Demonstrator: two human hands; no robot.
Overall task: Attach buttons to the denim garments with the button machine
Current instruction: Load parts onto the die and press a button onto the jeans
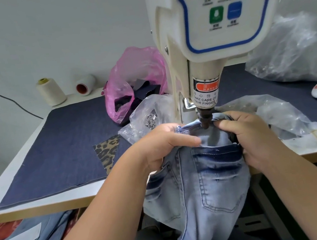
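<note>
Jeans (202,180): waistband under the button machine (200,27) punch, legs hanging off the table (31,207) front edge.
Left hand (162,146): your fingers curl around the waistband.
Right hand (249,135): you clamp the waistband too.

A garment workshop: button machine (212,32), thread cones (51,91), denim-covered table (57,141).

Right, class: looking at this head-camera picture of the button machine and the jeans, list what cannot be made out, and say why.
- Head view: whether a button sits under the dark punch tip; the pale blue denim jeans, left hand and right hand hide it.
- Small labels on the cream button machine's control panel: blurred.
- Contents of the pink plastic bag: mostly hidden.
- Machine top: cut off by the upper edge.
</note>
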